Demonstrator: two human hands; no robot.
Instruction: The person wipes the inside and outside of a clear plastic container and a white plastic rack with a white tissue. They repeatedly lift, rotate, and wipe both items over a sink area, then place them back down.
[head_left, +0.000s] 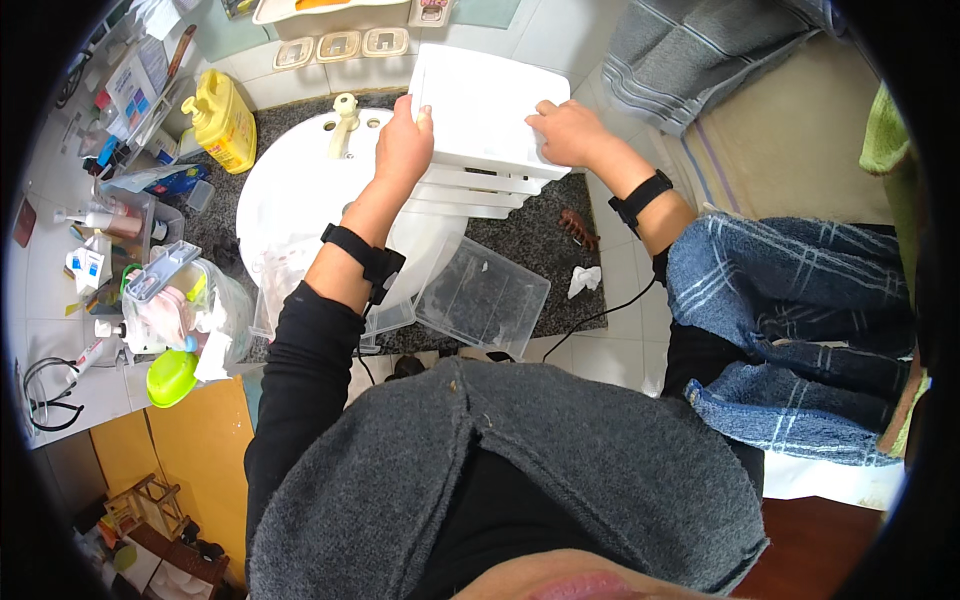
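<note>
A white plastic drawer cabinet (487, 112) stands at the right back of the round white sink (292, 187), partly over its rim. Slots and ledges show on the cabinet's front. My left hand (403, 146) grips its left edge, the thumb along the side. At the right side, my right hand (570, 133) holds on with bent fingers, some of them hidden. Nearer to me, a clear plastic drawer (484, 296) lies on the dark granite counter (574, 259). More clear plastic bins (289, 277) sit at the sink's front, partly behind my left forearm.
A beige faucet (344, 127) rises behind the sink, with a yellow jug (225, 124) to its left. Toiletries and a filled clear container (187, 300) crowd the left side. A brown hair claw (579, 229) and crumpled tissue (584, 281) lie right. Towels (787, 277) hang by my right arm.
</note>
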